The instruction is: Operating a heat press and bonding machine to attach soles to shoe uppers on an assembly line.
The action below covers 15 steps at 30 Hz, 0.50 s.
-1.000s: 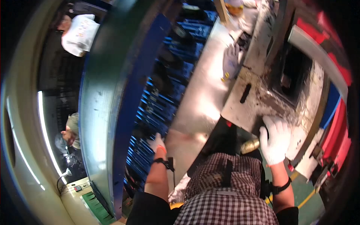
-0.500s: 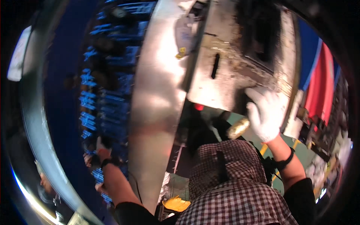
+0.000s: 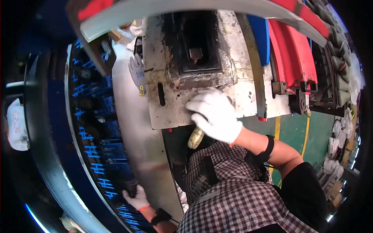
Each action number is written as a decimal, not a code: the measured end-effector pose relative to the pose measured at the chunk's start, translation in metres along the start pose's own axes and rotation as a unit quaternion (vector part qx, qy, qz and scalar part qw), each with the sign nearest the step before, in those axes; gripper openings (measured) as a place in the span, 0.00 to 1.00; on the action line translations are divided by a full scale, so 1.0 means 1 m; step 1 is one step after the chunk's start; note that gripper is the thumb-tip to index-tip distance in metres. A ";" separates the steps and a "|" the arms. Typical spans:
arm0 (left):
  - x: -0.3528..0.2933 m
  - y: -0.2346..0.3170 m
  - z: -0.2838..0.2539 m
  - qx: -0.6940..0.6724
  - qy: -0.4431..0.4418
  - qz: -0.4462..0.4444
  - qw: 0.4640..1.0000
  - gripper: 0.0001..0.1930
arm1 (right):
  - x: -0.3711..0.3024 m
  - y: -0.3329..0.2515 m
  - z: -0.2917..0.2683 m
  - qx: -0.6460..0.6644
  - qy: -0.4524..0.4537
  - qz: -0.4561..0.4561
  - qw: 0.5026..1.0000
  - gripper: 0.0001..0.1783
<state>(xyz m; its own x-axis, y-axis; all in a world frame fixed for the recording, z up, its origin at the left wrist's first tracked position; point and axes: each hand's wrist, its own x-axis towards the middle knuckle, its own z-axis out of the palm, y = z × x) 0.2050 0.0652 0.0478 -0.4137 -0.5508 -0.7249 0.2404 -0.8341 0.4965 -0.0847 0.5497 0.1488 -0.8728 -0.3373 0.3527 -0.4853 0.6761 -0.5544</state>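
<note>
My left hand, in a white glove, is at the lower left beside the dark blue rack with bright blue fittings. Its fingers are closed on a small dark part, whose kind I cannot make out. My right hand, also gloved in white, lies over the front edge of a worn metal plate. Its fingers reach onto the plate, with the thumb apart. Just below the thumb is the rounded end of a tape-wrapped, gold-coloured handle; its other end is hidden.
A dark rectangular opening holding a small metal block lies beyond my right hand. A grey glove rests on the smooth metal surface to the left. Red panels stand at right, and a metal beam crosses overhead.
The view has swung to the right. My left hand has drawn back from among the blue fittings toward the metal surface. My right hand has moved lower on the plate, nearer its front edge.
</note>
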 end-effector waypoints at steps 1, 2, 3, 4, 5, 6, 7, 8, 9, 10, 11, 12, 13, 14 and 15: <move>-0.026 -0.022 0.023 0.029 -0.051 -0.036 0.998 0.26 | 0.000 -0.008 0.000 0.046 0.018 0.004 0.999 0.18; -0.050 -0.043 0.048 0.082 -0.046 -0.041 0.995 0.31 | 0.001 -0.018 0.001 0.102 0.041 0.003 0.994 0.19; -0.072 -0.063 0.073 0.128 -0.106 -0.084 0.983 0.36 | -0.002 -0.032 -0.002 0.141 0.003 0.051 0.989 0.21; -0.090 -0.081 0.099 0.151 -0.176 -0.155 0.960 0.40 | -0.001 -0.044 -0.003 0.209 -0.045 0.081 0.974 0.28; -0.097 -0.103 0.130 0.211 -0.222 -0.122 0.944 0.43 | -0.001 -0.055 -0.006 0.279 -0.107 0.152 0.942 0.36; -0.103 -0.122 0.160 0.255 -0.312 -0.101 0.910 0.46 | -0.001 -0.065 -0.010 0.353 -0.160 0.210 0.897 0.44; -0.115 -0.141 0.185 0.270 -0.340 -0.124 0.892 0.47 | 0.006 -0.070 -0.008 0.362 -0.215 0.235 0.876 0.51; -0.124 -0.161 0.209 0.250 -0.378 -0.158 0.877 0.47 | 0.013 -0.072 -0.010 0.358 -0.277 0.266 0.851 0.58; -0.129 -0.181 0.234 0.267 -0.409 -0.196 0.850 0.45 | 0.015 -0.072 -0.016 0.421 -0.247 0.251 0.836 0.63; -0.134 -0.197 0.258 0.264 -0.446 -0.242 0.820 0.43 | 0.019 -0.072 -0.019 0.443 -0.153 0.265 0.843 0.61; -0.138 -0.210 0.283 0.306 -0.432 -0.232 0.816 0.42 | 0.023 -0.062 -0.027 0.448 -0.098 0.247 0.854 0.60; -0.143 -0.220 0.305 0.350 -0.422 -0.220 0.807 0.42 | 0.028 -0.044 -0.037 0.447 -0.061 0.243 0.859 0.58; -0.147 -0.227 0.326 0.454 -0.431 -0.168 0.762 0.41 | 0.032 -0.029 -0.047 0.498 -0.034 0.265 0.825 0.55; -0.152 -0.233 0.346 0.549 -0.435 -0.113 0.705 0.40 | 0.039 -0.015 -0.051 0.547 -0.003 0.290 0.785 0.52; -0.161 -0.241 0.359 0.575 -0.466 -0.047 0.671 0.39 | 0.046 0.000 -0.055 0.593 0.032 0.312 0.741 0.49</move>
<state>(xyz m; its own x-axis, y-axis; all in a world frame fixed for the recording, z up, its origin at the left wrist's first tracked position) -0.1016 0.3662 0.2156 -0.8778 0.2085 -0.4312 -0.4397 0.0060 0.8981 -0.1222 0.5701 0.2066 -0.9606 -0.1438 -0.2379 0.2755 -0.3774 -0.8841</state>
